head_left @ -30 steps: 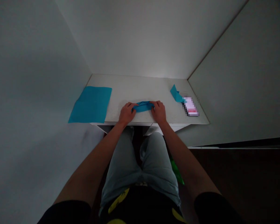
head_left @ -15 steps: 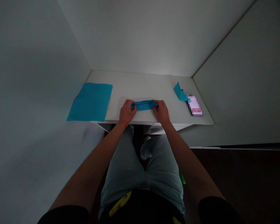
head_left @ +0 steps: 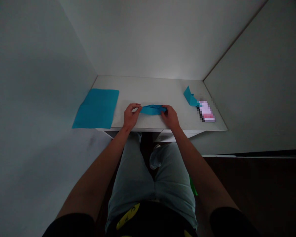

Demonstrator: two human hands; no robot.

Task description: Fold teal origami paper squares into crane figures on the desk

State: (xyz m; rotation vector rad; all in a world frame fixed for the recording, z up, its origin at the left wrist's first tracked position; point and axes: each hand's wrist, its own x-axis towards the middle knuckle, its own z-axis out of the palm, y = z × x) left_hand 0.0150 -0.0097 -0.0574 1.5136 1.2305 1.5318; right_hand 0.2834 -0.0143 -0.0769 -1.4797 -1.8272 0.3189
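Left hand [head_left: 131, 117] pinches left tip of folded blue paper [head_left: 151, 111], right hand [head_left: 171, 117] grips its right end, over middle of white desk [head_left: 148, 89], long axis left-right, roughly parallel to front edge [head_left: 150, 128].

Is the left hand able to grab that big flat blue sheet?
Probably yes: nothing stands between the left hand and the flat blue sheet, though that hand must release the folded blue strip first.
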